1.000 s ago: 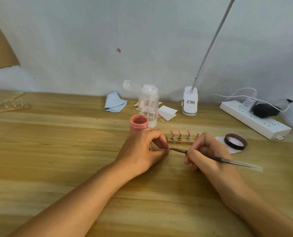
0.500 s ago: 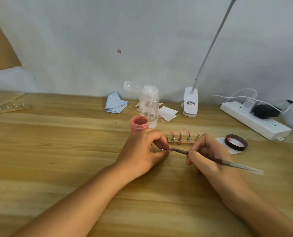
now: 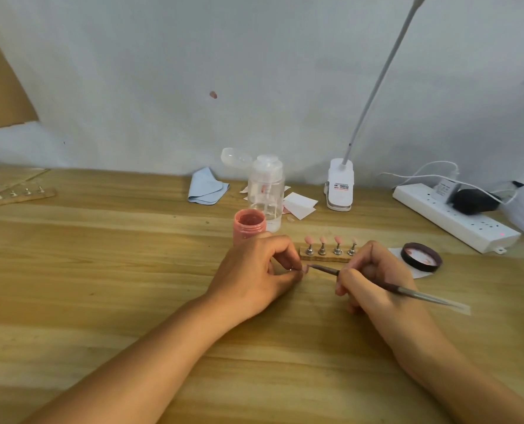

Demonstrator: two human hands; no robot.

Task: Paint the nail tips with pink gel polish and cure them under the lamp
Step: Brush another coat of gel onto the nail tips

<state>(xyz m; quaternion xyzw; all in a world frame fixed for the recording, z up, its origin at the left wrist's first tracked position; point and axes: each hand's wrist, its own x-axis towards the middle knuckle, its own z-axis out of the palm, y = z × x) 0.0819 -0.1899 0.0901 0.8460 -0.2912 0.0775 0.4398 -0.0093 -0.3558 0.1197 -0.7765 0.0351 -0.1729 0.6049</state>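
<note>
Wooden table [image 3: 101, 286], pale wall behind: left hand [image 3: 254, 270] pinches one nail tip [image 3: 306, 268] by its metal stand, just in front of the holder strip [image 3: 321, 257]; right hand [image 3: 374, 280] grips the brush [image 3: 325, 269], bristles at the tip. Tip looks tiny, light and smeary when wet, so hold the stand only. Open polish jar [image 3: 250, 226] just behind left hand, lid [image 3: 420, 257] at right, lamp clip [image 3: 340, 185] further back.

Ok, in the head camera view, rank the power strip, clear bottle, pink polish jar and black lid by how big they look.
1. power strip
2. clear bottle
3. pink polish jar and black lid: about alike, and the jar's base is hidden, so unranked.
</note>
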